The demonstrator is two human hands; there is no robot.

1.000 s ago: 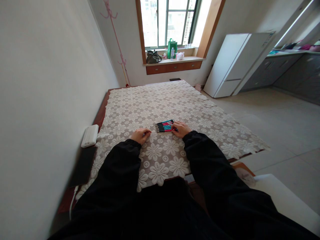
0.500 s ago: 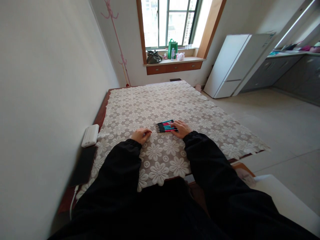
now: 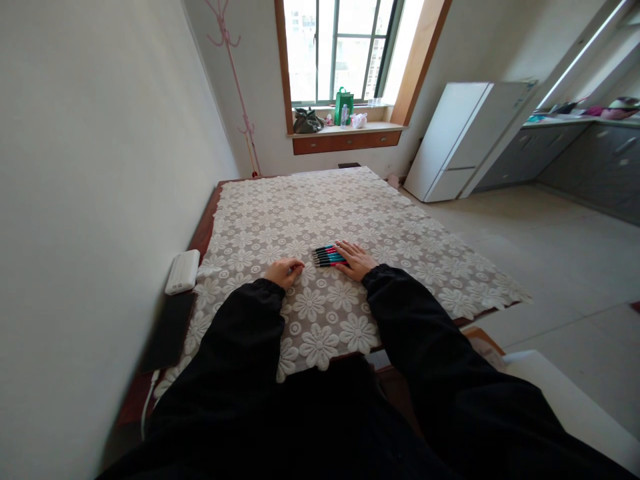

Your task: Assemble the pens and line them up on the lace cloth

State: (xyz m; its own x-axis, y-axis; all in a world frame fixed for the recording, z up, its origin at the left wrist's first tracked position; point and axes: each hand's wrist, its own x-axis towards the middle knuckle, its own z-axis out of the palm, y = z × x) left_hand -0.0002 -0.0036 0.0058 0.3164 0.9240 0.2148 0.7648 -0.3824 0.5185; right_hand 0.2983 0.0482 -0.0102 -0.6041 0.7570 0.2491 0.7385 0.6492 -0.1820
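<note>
Several pens (image 3: 326, 257) with black, teal and red barrels lie side by side in a row on the flowered lace tablecloth (image 3: 310, 303). Across their right ends my right hand (image 3: 356, 260) lies flat, its fingers stretched out and hiding that part of the pens. To the left of the row, a short gap from the pen tips, my left hand (image 3: 284, 272) rests on the cloth. Its fingers are curled together, and whatever they may hold cannot be made out.
A white power bank (image 3: 183, 272) and a black flat device (image 3: 169, 332) lie along the table's left edge by the wall, near a white cable (image 3: 147, 407). Beyond the table are a windowsill with bags (image 3: 344, 107), a pink coat stand (image 3: 235, 73) and a white fridge (image 3: 453, 140).
My right hand has flattened and slid a little left over the pens, covering more of their right ends. My left hand stays in place. The camera view has tilted slightly.
</note>
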